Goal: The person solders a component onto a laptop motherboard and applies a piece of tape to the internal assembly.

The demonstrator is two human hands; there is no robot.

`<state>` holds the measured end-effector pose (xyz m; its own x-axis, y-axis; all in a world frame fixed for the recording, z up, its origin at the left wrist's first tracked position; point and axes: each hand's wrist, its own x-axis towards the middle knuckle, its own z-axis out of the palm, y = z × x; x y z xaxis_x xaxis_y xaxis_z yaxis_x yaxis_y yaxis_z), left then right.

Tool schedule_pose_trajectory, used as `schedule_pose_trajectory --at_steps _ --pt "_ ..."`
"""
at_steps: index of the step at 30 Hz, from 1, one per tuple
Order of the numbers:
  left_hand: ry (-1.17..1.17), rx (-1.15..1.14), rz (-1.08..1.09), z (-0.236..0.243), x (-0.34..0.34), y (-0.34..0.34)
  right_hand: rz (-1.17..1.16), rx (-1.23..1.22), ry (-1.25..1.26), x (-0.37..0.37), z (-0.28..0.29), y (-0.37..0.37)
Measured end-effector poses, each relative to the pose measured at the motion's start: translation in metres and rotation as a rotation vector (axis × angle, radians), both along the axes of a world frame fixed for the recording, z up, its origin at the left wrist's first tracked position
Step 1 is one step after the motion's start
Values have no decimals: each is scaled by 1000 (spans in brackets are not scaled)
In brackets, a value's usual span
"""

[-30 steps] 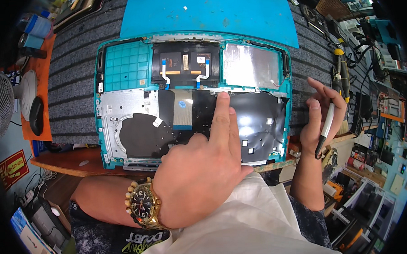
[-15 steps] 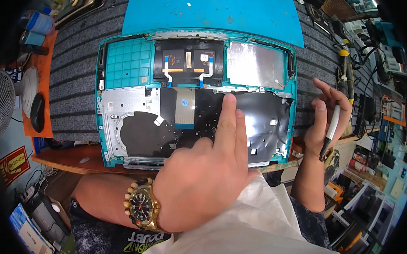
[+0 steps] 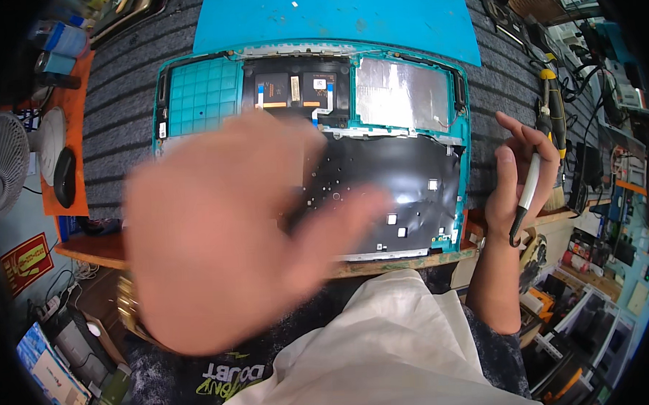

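Observation:
Before me lies an open laptop palmrest shell (image 3: 465,169), teal-edged, its inner side up. Black film covers its keyboard back (image 3: 381,164); the touchpad underside (image 3: 291,95), with white and blue ribbon cables, sits at the top middle. My left hand (image 3: 231,214) is over the shell's left half, smeared by motion, its thumb stretched rightward and its other fingers unclear. Whether it touches the shell I cannot tell. Beside the shell's right edge, my right hand (image 3: 519,172) has curled fingers round a slim white tool (image 3: 529,186) whose black hooked tip points toward my wrist.
A blue mat (image 3: 331,17) lies beyond the shell on ribbed grey cloth (image 3: 122,132). At left are a white fan (image 3: 7,155) and a black computer mouse (image 3: 65,177). Yellow-and-black hand tools (image 3: 552,106) and dark cables lie at right. The wooden table edge (image 3: 407,262) is nearest me.
My left hand has swept left from the middle of the keyboard back, where its fingers pointed, and now covers the left half. My right hand keeps its place with the tool.

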<state>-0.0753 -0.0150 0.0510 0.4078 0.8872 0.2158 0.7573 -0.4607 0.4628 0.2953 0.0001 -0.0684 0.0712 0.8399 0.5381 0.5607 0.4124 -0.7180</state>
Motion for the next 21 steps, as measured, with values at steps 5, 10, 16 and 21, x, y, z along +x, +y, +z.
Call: schedule_pose_trajectory --at_steps 5,10,16,21 --pt "-26 -98 565 -16 -64 28 45 8 41 1 -2 1" --pt "-54 -151 586 -51 -94 14 95 29 65 1 -1 1" --pt "-9 -38 573 -58 -85 -2 132 17 74 -1 1 2" --pt "-197 -143 553 -51 -65 -14 65 -49 74 2 5 -2"
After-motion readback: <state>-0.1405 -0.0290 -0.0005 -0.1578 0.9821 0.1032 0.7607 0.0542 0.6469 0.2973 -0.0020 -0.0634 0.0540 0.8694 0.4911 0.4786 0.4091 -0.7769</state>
